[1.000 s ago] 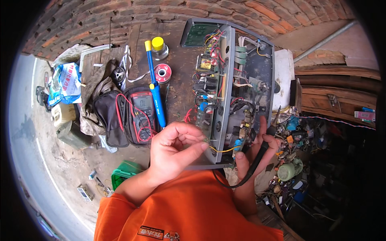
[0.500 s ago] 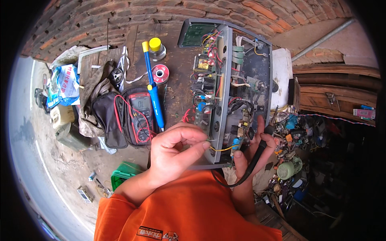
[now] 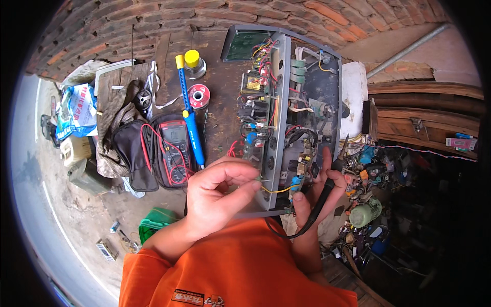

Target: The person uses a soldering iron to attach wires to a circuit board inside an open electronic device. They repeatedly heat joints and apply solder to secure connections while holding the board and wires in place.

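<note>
An opened grey metal device [image 3: 277,123] packed with wires and boards lies in front of me. My left hand [image 3: 212,197] is closed, thumb and forefinger pinching the left end of a yellow wire [image 3: 280,191]. That wire runs right to a small circuit board [image 3: 303,171] with a blue component, inside the near right part of the case. In my right hand [image 3: 302,209] a black soldering iron [image 3: 324,200] lies between the fingers, tip pointing up and away. The same hand's thumb and a finger are at the board's edges; whether they grip it I cannot tell.
Left of the device, a blue desoldering pump [image 3: 192,135], a solder spool [image 3: 198,95], a yellow-capped jar [image 3: 193,64] and a multimeter [image 3: 176,143] in its case are on the wooden table. Scrap parts and a green motor [image 3: 365,212] are heaped at the right.
The whole view has shifted slightly, so the device, tools and hands appear a little further left. Both hands keep nearly the same pose and hold on the wire and soldering iron.
</note>
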The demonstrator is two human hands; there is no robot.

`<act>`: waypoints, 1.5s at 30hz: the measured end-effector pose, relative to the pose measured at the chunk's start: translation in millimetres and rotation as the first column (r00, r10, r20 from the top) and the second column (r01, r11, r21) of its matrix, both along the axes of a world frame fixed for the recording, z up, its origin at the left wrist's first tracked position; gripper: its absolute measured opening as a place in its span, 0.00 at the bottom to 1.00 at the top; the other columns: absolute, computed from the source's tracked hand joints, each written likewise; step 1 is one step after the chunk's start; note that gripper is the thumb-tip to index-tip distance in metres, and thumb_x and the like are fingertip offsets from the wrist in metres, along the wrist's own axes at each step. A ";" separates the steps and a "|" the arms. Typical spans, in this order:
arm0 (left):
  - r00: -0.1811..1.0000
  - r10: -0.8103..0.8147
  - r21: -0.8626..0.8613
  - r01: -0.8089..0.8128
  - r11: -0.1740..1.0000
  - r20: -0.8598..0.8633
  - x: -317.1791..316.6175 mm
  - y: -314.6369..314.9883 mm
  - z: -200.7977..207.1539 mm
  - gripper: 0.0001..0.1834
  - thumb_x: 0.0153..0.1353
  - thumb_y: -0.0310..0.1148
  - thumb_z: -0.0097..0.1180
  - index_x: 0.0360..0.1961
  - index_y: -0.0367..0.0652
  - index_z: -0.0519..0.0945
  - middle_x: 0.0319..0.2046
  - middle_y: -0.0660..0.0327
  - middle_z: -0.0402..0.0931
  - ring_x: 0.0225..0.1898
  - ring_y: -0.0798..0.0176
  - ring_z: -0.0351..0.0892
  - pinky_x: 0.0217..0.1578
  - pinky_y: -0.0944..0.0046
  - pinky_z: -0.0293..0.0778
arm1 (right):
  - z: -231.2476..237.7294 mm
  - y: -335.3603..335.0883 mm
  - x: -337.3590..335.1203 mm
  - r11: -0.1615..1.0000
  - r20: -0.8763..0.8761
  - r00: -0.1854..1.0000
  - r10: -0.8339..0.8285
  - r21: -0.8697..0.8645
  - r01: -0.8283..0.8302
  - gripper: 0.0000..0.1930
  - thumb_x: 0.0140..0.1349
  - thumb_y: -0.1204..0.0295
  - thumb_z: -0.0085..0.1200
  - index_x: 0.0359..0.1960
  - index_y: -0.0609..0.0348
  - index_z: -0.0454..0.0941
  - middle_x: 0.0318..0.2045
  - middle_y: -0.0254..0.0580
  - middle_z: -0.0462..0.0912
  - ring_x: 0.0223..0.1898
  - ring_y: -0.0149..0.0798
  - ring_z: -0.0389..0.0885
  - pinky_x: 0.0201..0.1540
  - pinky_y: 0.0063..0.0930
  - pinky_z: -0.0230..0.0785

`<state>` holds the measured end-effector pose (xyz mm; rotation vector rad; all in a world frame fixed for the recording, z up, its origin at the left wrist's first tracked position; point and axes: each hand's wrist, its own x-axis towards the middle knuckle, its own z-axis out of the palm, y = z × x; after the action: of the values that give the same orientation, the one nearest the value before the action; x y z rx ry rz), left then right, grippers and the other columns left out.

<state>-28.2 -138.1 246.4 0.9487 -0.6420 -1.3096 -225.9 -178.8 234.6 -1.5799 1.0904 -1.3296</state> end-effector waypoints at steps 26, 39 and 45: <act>0.571 -0.057 0.230 -0.235 0.944 0.819 47.3 13.7 -84.7 0.12 0.52 0.16 0.59 0.40 0.34 0.79 0.34 0.58 0.75 0.29 0.66 0.77 0.29 0.67 0.73 | 10.7 2.3 -17.2 0.987 0.141 0.988 -0.066 0.152 0.044 0.41 0.47 0.55 0.71 0.59 0.50 0.59 0.67 0.70 0.54 0.69 0.59 0.54 0.69 0.51 0.46; 0.658 -0.061 0.165 -0.096 0.982 0.751 40.2 4.3 -109.9 0.12 0.53 0.18 0.59 0.39 0.34 0.76 0.41 0.53 0.74 0.33 0.60 0.78 0.32 0.65 0.75 | 13.5 11.2 -32.6 0.895 0.391 0.904 -0.170 0.446 -0.024 0.44 0.42 0.60 0.70 0.63 0.45 0.60 0.69 0.63 0.50 0.63 0.64 0.63 0.60 0.56 0.65; 0.745 -0.119 0.234 -0.051 0.971 0.656 42.3 7.2 -126.4 0.10 0.55 0.16 0.57 0.39 0.33 0.75 0.40 0.55 0.73 0.31 0.63 0.77 0.32 0.67 0.75 | 20.7 0.0 -11.2 0.897 0.500 0.862 -0.081 0.414 -0.156 0.39 0.43 0.62 0.69 0.60 0.40 0.65 0.69 0.60 0.51 0.64 0.65 0.63 0.61 0.60 0.64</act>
<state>14.1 -130.9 120.0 1.6487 -1.0711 -1.0691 -237.1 -178.8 255.3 -0.8383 0.9295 -1.2569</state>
